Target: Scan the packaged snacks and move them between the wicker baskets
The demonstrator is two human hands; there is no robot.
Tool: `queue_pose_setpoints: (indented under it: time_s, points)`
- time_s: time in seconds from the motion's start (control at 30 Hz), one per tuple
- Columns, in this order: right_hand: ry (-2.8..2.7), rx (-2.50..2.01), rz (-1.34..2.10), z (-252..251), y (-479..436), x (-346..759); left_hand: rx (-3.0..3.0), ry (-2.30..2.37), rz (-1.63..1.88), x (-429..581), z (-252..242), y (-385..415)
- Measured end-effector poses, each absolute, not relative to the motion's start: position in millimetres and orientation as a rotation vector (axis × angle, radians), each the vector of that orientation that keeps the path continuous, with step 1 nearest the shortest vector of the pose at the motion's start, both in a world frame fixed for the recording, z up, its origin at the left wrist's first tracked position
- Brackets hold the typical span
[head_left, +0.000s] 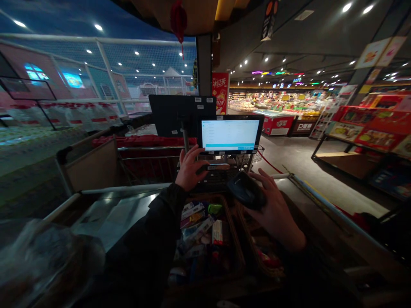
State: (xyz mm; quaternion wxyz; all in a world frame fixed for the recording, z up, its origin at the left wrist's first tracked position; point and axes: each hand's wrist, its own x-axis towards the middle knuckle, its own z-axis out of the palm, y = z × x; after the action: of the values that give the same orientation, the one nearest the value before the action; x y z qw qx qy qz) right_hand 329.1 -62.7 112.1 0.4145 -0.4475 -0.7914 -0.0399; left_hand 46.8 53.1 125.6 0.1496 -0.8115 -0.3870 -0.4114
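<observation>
My right hand (276,214) is wrapped round a black handheld barcode scanner (245,190), its head turned left. Across from it, my left hand (189,169) holds a slim dark item with a pale barcode-like label (214,167) by one end, under the thumb. The other left fingers stretch up towards the lower left corner of a lit touchscreen (230,134); I cannot tell whether they touch it. Below both hands is a brown basket (236,239) full of small packets, including a green one (215,208) and a white-and-orange box (217,232).
A second basket (279,270) lies under my right forearm. Behind the touchscreen stands a dark monitor (171,115). Clear plastic bags (41,252) bulge at the lower left beside a metal counter (118,218). A shopping cart (144,158) is beyond, and stacked gift boxes (375,124) stand right.
</observation>
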Motion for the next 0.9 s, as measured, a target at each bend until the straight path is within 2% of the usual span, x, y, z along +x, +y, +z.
queue_pose_setpoints:
  time_s: [0.67,0.9]
  points:
    - [-2.045,-1.130,0.152,76.9,-65.0,300.4,-2.613,-1.682,-0.806,-13.2,-0.8,-23.8]
    - [-2.065,-1.150,0.133,75.5,-70.0,307.4,-2.682,-1.719,-0.420,-19.2,-14.2,-50.5]
